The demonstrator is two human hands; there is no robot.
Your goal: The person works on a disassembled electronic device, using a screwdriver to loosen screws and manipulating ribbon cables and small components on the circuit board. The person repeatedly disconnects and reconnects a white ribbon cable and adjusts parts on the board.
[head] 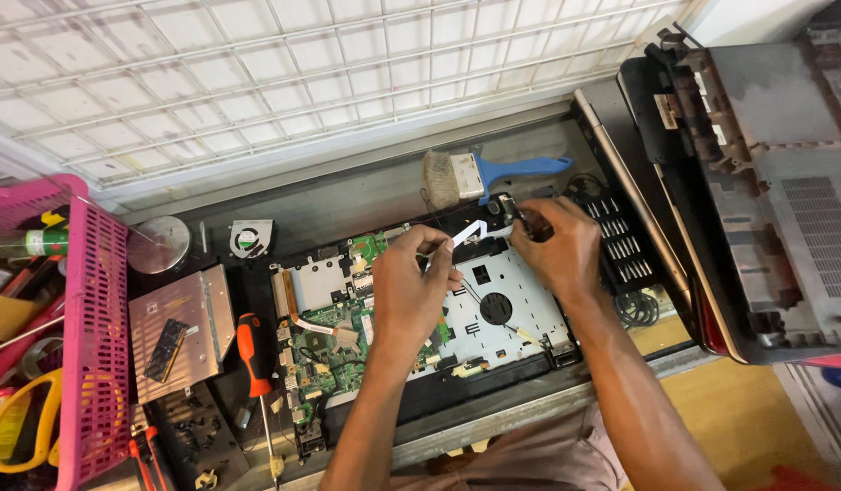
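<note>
My left hand (410, 286) pinches a white strip (470, 232) over the open laptop (520, 309); my right hand (557, 245) grips a small metal part (510, 209).

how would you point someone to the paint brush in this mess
Start at the opened laptop in the middle of the bench. Just behind it, beside the right hand, lies the brush. It alone has a blue handle and pale, dusty bristles.

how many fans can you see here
2. One loose fan lies on the bench left of the opened laptop, beside a round metal disc. One black fan sits in the laptop, below the hands. Others may be hidden.
</note>
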